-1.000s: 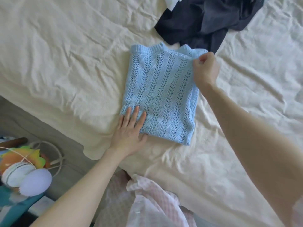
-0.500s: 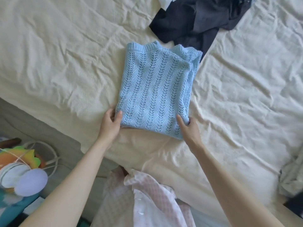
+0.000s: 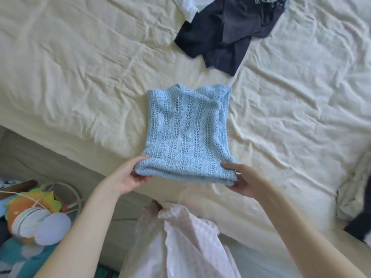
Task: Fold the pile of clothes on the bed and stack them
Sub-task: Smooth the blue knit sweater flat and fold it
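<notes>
A light blue openwork knit top point(image 3: 186, 129) lies folded into a rectangle on the cream bedsheet point(image 3: 80, 77). My left hand point(image 3: 128, 177) grips its near left corner, thumb on top and fingers underneath. My right hand point(image 3: 243, 181) grips the near right corner the same way. The near edge is lifted slightly off the sheet. A crumpled pile of dark navy clothes point(image 3: 226, 35) with a bit of white fabric point(image 3: 188, 7) lies at the far end of the bed.
The bed's near edge runs diagonally from the left side to the lower right. Colourful toys and a white hoop point(image 3: 38, 215) sit on the floor at lower left. Grey-and-dark fabric point(image 3: 353, 199) lies at the right edge. A pink-checked garment point(image 3: 180, 241) hangs below me.
My right hand left the top's far right corner and came to the near right corner. My left hand went from pressing flat to gripping the near left corner. The near edge has lifted.
</notes>
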Demonstrator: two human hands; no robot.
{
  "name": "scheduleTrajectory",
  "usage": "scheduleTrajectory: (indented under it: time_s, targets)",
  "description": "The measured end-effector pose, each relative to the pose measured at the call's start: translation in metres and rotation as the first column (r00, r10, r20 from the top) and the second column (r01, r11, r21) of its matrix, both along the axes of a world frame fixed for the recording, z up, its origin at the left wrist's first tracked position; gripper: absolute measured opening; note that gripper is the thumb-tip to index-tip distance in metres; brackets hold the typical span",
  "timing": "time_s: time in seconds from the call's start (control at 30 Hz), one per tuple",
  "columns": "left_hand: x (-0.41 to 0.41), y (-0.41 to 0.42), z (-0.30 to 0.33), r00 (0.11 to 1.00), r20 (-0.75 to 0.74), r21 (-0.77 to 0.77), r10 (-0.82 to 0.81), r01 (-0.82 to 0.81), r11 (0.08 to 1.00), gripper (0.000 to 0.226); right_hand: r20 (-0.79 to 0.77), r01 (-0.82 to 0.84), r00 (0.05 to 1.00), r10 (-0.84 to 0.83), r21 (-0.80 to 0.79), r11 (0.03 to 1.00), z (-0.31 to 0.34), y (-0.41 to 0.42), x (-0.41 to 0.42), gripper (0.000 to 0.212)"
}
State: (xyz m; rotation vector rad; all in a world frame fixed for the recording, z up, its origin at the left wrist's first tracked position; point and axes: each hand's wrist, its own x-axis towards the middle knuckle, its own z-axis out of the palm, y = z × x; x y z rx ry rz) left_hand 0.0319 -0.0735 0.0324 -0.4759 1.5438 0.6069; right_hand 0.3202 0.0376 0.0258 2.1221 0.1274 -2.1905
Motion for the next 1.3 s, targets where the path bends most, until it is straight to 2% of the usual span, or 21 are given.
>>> scheduleTrajectory:
  time_s: [0.13,0.23,0.33,0.4,0.47,0.53,0.6,0.63,0.7,0.77,0.83,0.9,1.0,1.1,1.13,1.17,1.2,1.27,1.3]
  targets:
    - [-0.013,0.032,0.015,0.996,-0.074,0.042,-0.044,0.047,0.998,0.015,0.064,0.003,0.998,-0.016,0.2,0.98,0.011,0.029,-0.018,0.012]
    - [-0.026,0.073,0.02,0.981,-0.161,0.083,-0.106,0.121,0.989,0.018,0.056,-0.027,0.998,0.009,0.314,0.949,0.014,0.067,-0.039,0.018]
    - [-0.041,0.115,0.014,0.934,-0.344,0.175,-0.097,0.165,0.971,0.009,0.021,-0.034,0.999,0.029,0.335,0.941,0.015,0.107,-0.057,0.017]
    - [-0.045,0.137,0.001,0.851,-0.514,0.252,-0.107,0.269,0.93,0.006,0.046,-0.005,0.999,-0.017,0.446,0.895,0.015,0.129,-0.069,0.011]
    - [-0.043,0.146,-0.015,0.72,-0.672,0.253,-0.171,0.44,0.862,0.029,0.156,-0.13,0.987,0.043,0.608,0.783,0.007,0.139,-0.081,0.02]
    - [-0.039,0.143,-0.03,0.633,-0.724,0.209,-0.274,0.581,0.787,0.056,0.334,-0.386,0.921,0.2,0.709,0.59,-0.004,0.134,-0.089,0.042]
    - [-0.037,0.131,-0.045,0.647,-0.689,0.208,-0.328,0.61,0.765,0.064,0.455,-0.576,0.813,0.363,0.716,0.395,-0.014,0.125,-0.094,0.058]
    - [-0.037,0.124,-0.051,0.661,-0.672,0.193,-0.335,0.592,0.783,0.064,0.483,-0.625,0.772,0.413,0.698,0.351,-0.021,0.122,-0.094,0.064]
    - [-0.034,0.112,-0.057,0.703,-0.641,0.185,-0.308,0.531,0.827,0.057,0.498,-0.658,0.747,0.44,0.648,0.384,-0.03,0.119,-0.091,0.067]
    - [-0.029,0.107,-0.058,0.692,-0.676,0.223,-0.252,0.518,0.826,0.039,0.483,-0.623,0.781,0.396,0.645,0.443,-0.033,0.119,-0.088,0.047]
    - [-0.027,0.111,-0.057,0.603,-0.774,0.215,-0.194,0.538,0.815,0.03,0.501,-0.591,0.807,0.312,0.691,0.417,-0.032,0.118,-0.086,0.025]
    - [-0.029,0.119,-0.056,0.512,-0.85,0.213,-0.127,0.554,0.805,0.02,0.523,-0.562,0.826,0.21,0.735,0.38,-0.03,0.119,-0.085,0.018]
    - [-0.028,0.133,-0.059,0.412,-0.906,0.173,-0.097,0.569,0.804,0.02,0.541,-0.557,0.826,0.156,0.745,0.367,-0.036,0.125,-0.088,0.016]
    - [-0.021,0.138,-0.062,0.358,-0.926,0.109,-0.121,0.559,0.822,0.025,0.597,-0.609,0.785,0.165,0.694,0.384,-0.044,0.128,-0.094,0.028]
    - [-0.017,0.138,-0.06,0.35,-0.929,0.106,-0.119,0.561,0.821,0.025,0.616,-0.623,0.774,0.144,0.702,0.344,-0.042,0.126,-0.095,0.033]
    - [-0.012,0.137,-0.057,0.331,-0.938,0.113,-0.107,0.582,0.806,0.025,0.642,-0.647,0.759,0.109,0.723,0.243,-0.038,0.122,-0.097,0.035]
    - [-0.007,0.134,-0.054,0.272,-0.958,0.101,-0.096,0.628,0.772,0.027,0.676,-0.68,0.733,0.075,0.728,0.091,-0.034,0.116,-0.099,0.036]
    - [0.007,0.125,-0.052,0.026,-0.994,-0.049,-0.109,0.773,0.633,0.034,0.741,-0.713,0.67,0.05,0.661,-0.234,-0.031,0.096,-0.102,0.036]
    - [0.015,0.12,-0.053,-0.11,-0.987,-0.156,-0.117,0.84,0.52,0.037,0.776,-0.705,0.625,0.083,0.607,-0.366,-0.033,0.083,-0.103,0.036]
